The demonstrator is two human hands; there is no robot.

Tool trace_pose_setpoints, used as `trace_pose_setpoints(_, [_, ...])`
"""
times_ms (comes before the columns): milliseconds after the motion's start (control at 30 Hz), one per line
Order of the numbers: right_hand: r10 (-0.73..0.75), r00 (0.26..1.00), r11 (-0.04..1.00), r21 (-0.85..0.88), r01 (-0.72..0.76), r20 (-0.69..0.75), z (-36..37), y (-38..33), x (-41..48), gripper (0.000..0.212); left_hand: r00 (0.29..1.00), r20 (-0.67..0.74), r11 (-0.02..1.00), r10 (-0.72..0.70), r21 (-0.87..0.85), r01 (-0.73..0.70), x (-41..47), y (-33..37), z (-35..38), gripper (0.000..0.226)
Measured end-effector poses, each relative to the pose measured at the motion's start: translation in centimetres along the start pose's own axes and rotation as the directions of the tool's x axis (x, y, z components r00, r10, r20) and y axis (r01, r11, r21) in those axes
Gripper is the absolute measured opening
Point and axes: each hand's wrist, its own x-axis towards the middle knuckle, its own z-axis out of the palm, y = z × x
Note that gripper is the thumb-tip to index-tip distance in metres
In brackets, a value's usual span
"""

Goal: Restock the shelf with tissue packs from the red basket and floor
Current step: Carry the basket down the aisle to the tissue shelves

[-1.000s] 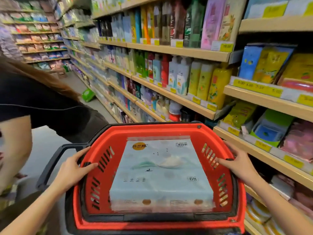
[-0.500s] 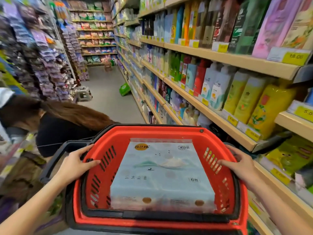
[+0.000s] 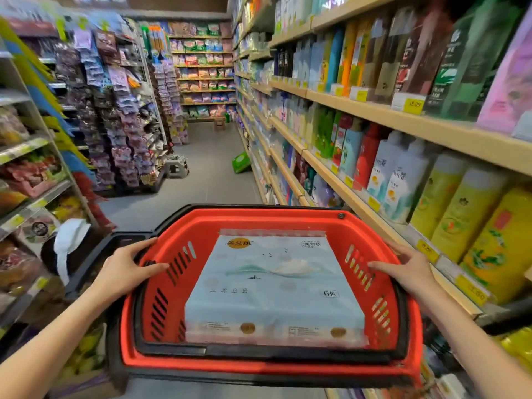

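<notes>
The red basket (image 3: 270, 218) is moulded plastic, smooth with a dull sheen, slotted walls and all. Its handle (image 3: 86, 269) and inner rim band are black plastic and look more matt. The tissue pack (image 3: 273, 292) in it is wrapped in thin pale-blue plastic film, smooth and lightly glossy. Along the right side of the aisle the shelf boards (image 3: 374, 114) look like pale wood or a wood-look laminate, matt. The bottles (image 3: 466, 208) on them are glossy plastic, and the yellow price tags (image 3: 413, 104) look like paper. The floor (image 3: 207, 174) is grey, smooth and matt. The green pack (image 3: 241, 162) on it has a shiny film wrap.
</notes>
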Motion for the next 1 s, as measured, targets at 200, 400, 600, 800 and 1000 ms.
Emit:
trace_pose_setpoints(200, [-0.059,0.998,0.998,-0.016,0.059,0.034,3.7,-2.2,7.2,0.069,0.999,-0.034,1.000,0.005,0.013,-0.004,6.8,1.3,-1.0,0.072])
trace_pose_setpoints(400, [-0.140,0.990,0.989,-0.042,0.141,0.032,8.7,-5.2,16.8,0.072,0.998,-0.069,1.000,-0.007,-0.026,0.005,16.3,1.7,-2.6,0.074])
trace_pose_setpoints(600, [-0.217,0.976,0.976,-0.015,0.217,-0.002,13.5,-9.2,25.1,0.071,0.987,-0.148,0.998,0.056,-0.003,-0.057,25.9,3.3,-4.5,0.069])
trace_pose_setpoints(800, [-0.265,0.964,0.964,0.006,0.265,0.010,18.8,-11.0,35.4,0.070,0.985,-0.175,0.999,0.017,-0.025,-0.021,35.7,2.5,-4.0,0.071])
trace_pose_setpoints(1000, [-0.250,0.961,0.968,0.027,0.248,0.119,25.0,-9.7,49.2,0.071,0.967,-0.253,0.999,-0.037,-0.015,0.034,46.7,1.9,-0.5,0.068])
